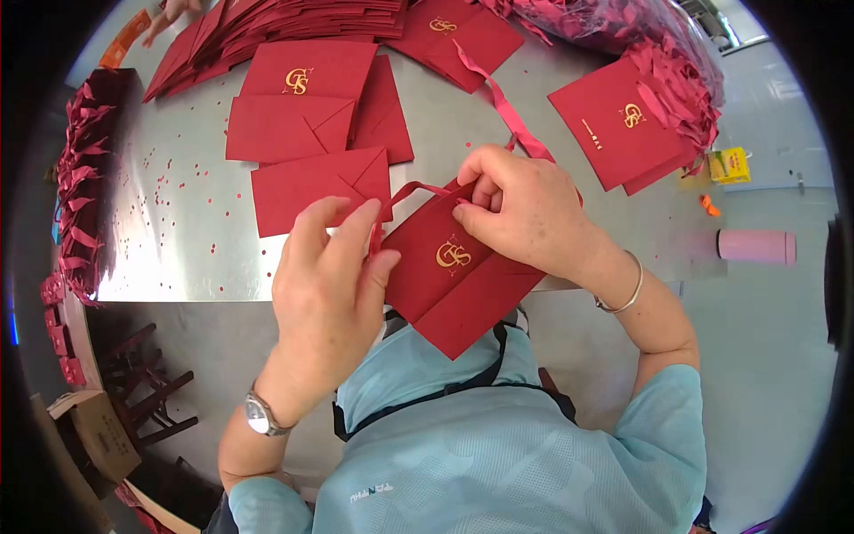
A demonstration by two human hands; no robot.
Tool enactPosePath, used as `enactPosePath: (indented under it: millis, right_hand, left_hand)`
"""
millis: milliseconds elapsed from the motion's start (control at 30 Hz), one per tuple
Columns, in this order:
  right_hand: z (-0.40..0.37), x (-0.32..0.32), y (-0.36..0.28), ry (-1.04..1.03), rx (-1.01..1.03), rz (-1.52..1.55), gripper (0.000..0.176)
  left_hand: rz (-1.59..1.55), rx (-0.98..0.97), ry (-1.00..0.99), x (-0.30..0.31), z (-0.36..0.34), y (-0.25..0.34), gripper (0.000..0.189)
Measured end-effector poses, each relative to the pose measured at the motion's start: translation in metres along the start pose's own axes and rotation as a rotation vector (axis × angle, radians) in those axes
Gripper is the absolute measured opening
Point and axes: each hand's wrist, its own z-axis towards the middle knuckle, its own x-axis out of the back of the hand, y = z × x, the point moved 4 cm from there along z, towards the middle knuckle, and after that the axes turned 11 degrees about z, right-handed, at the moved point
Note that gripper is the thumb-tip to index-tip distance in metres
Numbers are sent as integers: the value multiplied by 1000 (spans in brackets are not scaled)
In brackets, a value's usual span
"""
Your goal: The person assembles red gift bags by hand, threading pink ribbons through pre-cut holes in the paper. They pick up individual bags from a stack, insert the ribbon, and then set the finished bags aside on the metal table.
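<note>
A small red paper gift bag (467, 276) with a gold logo is tilted in front of me at the table's near edge. My right hand (529, 205) pinches its upper edge between thumb and fingers. From that edge a red ribbon (418, 187) runs left to my left hand (329, 267), whose thumb and fingers curl around it; the exact grip is partly hidden. A longer, brighter ribbon (503, 105) trails on the table beyond my right hand. Just past my left fingers lies another flat red bag (307, 191).
More red bags (307, 71) lie beyond, with a big stack (285, 27) at the back. Loose ribbons (680, 98) and a bag (605, 125) are at right. Ribboned bags (84, 187) line the left edge. A pink bottle (756, 246) and yellow box (729, 165) are at right. Another person's hand (169, 16) shows far left.
</note>
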Motion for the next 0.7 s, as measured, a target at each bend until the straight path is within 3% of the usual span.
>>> enactPosePath:
  millis: [133,200,300,367,467,533,600,667,700]
  right_hand:
    - [-3,-4,3,25,17,31,20]
    - [-3,-4,5,55,36,36,19]
    - [-5,-1,6,66,120,21,20]
    - [-6,5,8,67,151,233,22]
    - [-3,35,20,257,124,426,25]
    - [1,50,36,304,180,505,23]
    - [-1,58,44,245,120,491,21]
    - [-3,56,52,139,70,198,23]
    - [-1,55,52,115,238,81,27]
  left_hand:
    - [55,-36,22,-9,-11,2,28]
    - [-90,131,-109,-20,-11,-4,22]
    - [-244,207,-152,-21,-6,-8,14]
    - [-367,263,-124,-18,-1,-12,12]
    - [-448,270,-50,-10,12,-26,10]
    - [-340,223,11,-2,22,-29,9]
    - [-242,186,44,0,31,-34,9]
    - [-158,202,82,-2,35,-44,9]
    - [-133,196,85,-1,36,-45,9]
